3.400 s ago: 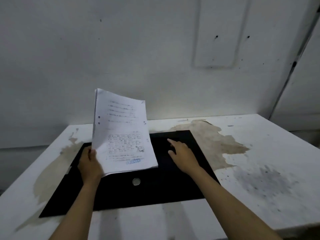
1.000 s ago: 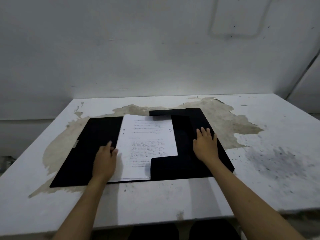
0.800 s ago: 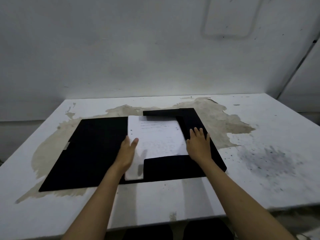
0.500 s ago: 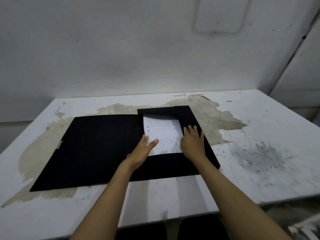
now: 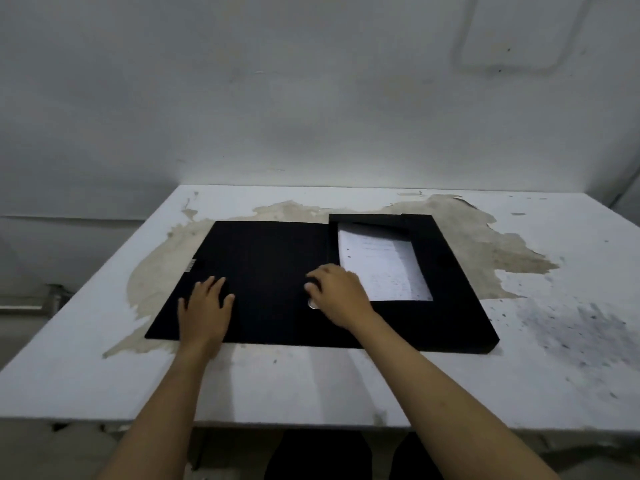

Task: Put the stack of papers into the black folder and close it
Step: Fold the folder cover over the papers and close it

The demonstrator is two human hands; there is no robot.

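I see the stack of papers [image 5: 382, 268] lying in the right half of the open black folder [image 5: 263, 271], tucked under its flaps, at two o'clock from my right hand [image 5: 337, 294]. That hand rests curled at the spine, gripping nothing I can make out; my left hand [image 5: 206, 308] lies flat, fingers spread, on the left cover, toward nine o'clock on the desk [image 5: 311, 382]. Filing looks done; closing remains, so next I'd catch the cover's left edge and swing it over.
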